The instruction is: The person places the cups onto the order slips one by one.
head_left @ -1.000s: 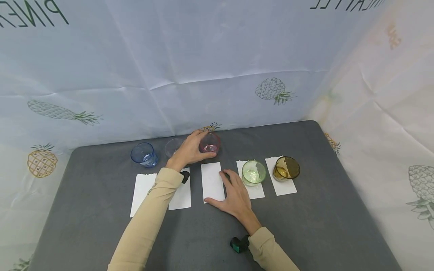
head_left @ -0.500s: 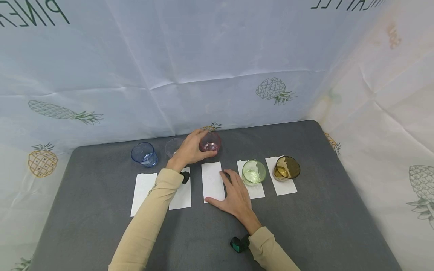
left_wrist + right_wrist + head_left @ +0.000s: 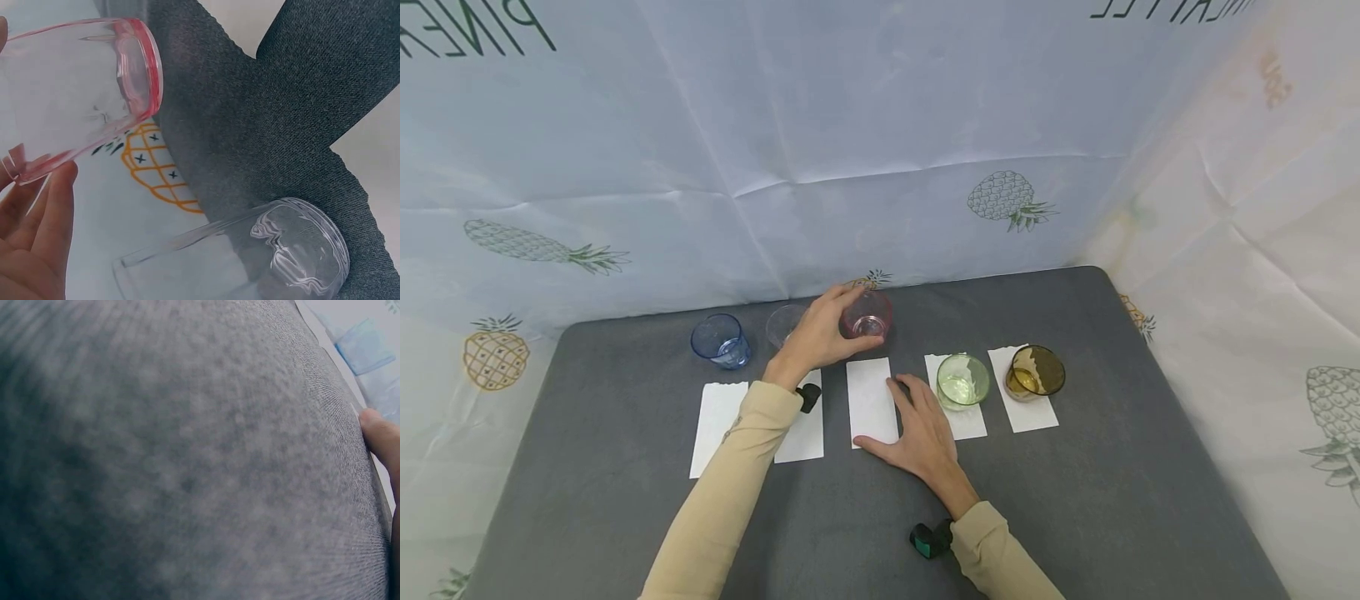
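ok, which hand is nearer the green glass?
Right. The right hand is just left of the green glass, fingertips at the middle white paper; the left hand is farther left, holding the pink glass.

One blue glass (image 3: pixel 721 342), one clear glass (image 3: pixel 294 262), one pink glass (image 3: pixel 869 317), one green glass (image 3: pixel 962 383) and one amber glass (image 3: pixel 1033 375) are making five. Five paper slips (image 3: pixel 871 402) are lying on one table (image 3: pixel 1090 508), while one left hand (image 3: pixel 820 333) and one right hand (image 3: pixel 921 437) are totalling two.

Pale, creased pineapple-print cloth (image 3: pixel 865 108) hangs beyond the grey bench (image 3: pixel 1112 483) at twelve o'clock, its tone warmer toward two o'clock.
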### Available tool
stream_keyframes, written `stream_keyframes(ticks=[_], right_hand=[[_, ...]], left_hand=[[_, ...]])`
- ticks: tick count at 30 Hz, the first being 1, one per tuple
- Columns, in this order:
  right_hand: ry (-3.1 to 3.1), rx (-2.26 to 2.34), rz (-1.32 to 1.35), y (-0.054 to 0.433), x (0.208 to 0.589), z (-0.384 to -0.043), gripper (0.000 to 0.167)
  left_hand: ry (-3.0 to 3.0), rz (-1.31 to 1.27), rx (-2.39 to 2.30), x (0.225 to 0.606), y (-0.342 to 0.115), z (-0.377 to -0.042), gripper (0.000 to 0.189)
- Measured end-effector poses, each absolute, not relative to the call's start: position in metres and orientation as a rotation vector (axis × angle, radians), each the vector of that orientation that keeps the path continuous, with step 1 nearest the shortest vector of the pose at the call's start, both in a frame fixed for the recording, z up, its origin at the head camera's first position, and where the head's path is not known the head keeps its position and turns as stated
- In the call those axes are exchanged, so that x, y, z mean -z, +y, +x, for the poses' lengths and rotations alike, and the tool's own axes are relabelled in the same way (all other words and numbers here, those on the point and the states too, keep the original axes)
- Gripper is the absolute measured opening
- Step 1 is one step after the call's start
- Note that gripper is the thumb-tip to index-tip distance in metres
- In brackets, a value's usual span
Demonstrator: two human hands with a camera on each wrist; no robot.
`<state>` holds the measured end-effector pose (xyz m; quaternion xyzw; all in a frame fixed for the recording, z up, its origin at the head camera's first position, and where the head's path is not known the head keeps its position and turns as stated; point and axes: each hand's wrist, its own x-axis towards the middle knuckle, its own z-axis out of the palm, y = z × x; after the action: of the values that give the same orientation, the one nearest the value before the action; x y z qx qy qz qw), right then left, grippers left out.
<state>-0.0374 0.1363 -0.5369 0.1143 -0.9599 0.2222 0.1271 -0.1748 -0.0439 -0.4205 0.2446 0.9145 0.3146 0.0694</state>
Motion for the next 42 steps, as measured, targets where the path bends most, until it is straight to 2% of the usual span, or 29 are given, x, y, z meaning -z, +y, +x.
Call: stream_keyframes(ticks=[42], right_hand=[[-2.862,-0.677,0.301,0.136,0.536,-0.038,0.102]], left_hand=[[2.777,0.889,-1.185,0.409,-0.052,-0.120,0.091]])
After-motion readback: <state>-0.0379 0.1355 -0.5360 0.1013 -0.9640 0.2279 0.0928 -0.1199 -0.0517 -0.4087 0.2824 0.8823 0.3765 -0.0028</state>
